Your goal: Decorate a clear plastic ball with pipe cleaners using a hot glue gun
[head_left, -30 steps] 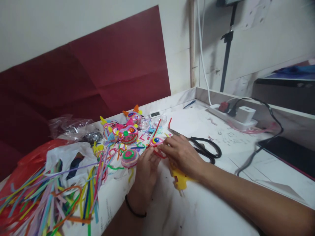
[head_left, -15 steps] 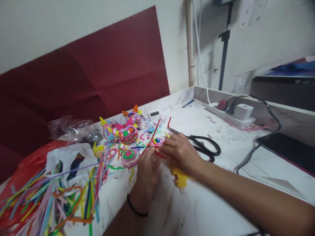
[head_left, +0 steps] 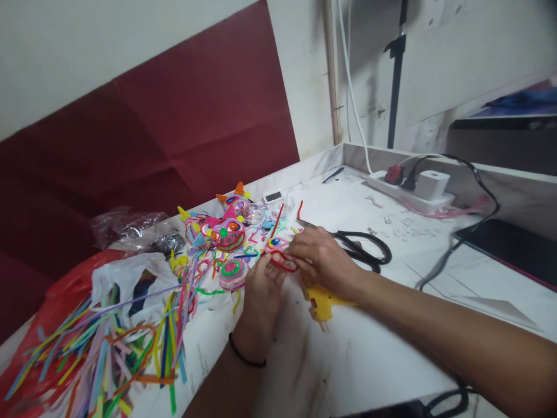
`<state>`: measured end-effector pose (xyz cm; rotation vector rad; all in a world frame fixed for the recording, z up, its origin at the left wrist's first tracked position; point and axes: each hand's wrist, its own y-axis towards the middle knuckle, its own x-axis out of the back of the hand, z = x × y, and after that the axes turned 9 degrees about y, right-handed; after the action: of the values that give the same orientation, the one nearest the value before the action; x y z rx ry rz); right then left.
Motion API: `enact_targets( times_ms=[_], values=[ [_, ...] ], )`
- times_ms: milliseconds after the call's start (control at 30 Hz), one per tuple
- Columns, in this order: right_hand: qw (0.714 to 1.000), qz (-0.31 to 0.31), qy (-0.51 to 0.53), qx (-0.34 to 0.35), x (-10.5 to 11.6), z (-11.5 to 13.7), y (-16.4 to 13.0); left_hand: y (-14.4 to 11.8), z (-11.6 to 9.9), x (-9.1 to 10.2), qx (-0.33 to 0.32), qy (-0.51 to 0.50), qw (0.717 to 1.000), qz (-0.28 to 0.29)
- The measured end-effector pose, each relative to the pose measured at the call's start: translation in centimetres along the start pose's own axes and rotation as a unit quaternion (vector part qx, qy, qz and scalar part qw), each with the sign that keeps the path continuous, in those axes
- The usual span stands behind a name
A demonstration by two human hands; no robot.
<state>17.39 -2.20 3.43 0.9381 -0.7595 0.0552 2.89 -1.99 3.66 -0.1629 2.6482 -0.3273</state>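
Observation:
My left hand [head_left: 262,299] is closed, pinching a red pipe cleaner [head_left: 285,267] between thumb and fingers. Its curved end runs across to the fingertips of my right hand [head_left: 324,259], which also grip it. A straight red length sticks up just beyond. Behind my fingers lies a piece with a blue-and-yellow eye [head_left: 274,244], partly hidden. Under my right hand rests a yellow glue gun [head_left: 322,306], mostly covered. Black-handled scissors [head_left: 368,248] lie past that hand, blades partly hidden. A pink ball with a green ring [head_left: 232,273] sits left of my left hand.
Decorated animal-faced balls [head_left: 228,233] stand behind, near a small digital display [head_left: 273,197]. At left, loose pipe cleaners [head_left: 104,348] spill from plastic bags [head_left: 98,273]. A power strip [head_left: 411,194] with cables and a dark flat device [head_left: 513,255] lie right.
The red pipe cleaner between my hands now shows as a wider curve. My right hand has shifted slightly up, and the view has tilted a little.

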Motion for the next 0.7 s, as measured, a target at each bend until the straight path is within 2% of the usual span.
enact_targets(
  times_ms=[167,300,700],
  values=[
    [0.994,-0.05,0.079,-0.062,0.8,-0.9,0.3,0.5,-0.8,0.2,0.041,-0.04,0.997,-0.044],
    [0.994,-0.024,0.068,-0.081,0.8,-0.8,0.4,0.7,-0.9,0.4,0.032,-0.032,0.998,-0.041],
    [0.998,0.032,-0.016,-0.055,0.1,0.0,0.5,0.5,-0.3,0.1,0.045,-0.023,0.998,-0.028]
  ],
)
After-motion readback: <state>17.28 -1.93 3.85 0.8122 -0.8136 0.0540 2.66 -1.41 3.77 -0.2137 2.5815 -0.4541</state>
